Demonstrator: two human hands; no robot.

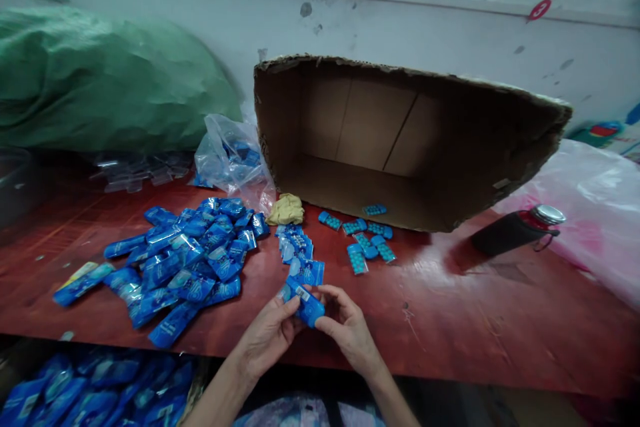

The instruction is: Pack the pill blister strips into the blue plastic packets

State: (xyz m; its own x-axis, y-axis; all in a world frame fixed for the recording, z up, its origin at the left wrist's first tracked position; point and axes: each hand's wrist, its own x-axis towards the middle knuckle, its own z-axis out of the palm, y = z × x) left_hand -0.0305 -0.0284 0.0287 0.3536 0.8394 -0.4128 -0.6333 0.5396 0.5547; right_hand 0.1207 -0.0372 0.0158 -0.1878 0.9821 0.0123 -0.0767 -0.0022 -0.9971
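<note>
My left hand (pixel 270 332) and my right hand (pixel 347 328) meet over the near edge of the red table (pixel 480 320), both pinching one blue packet (pixel 306 303) between fingertips. Just beyond it lie a few more blue packets (pixel 300 255) in a loose row. A big heap of blue packets (pixel 185 263) spreads to the left. Several small teal blister packs (pixel 367 240) lie in front of the open cardboard box (pixel 400 140), which rests on its side with one pack (pixel 375 209) inside its mouth.
A green sack (pixel 100 80) fills the back left. A clear plastic bag (pixel 233 160) with blue packets sits beside the box, with a yellow cloth (pixel 286 209) near it. A dark bottle (pixel 517 228) lies at right by pink plastic (pixel 595 213). More blue packets (pixel 90 387) lie below the table.
</note>
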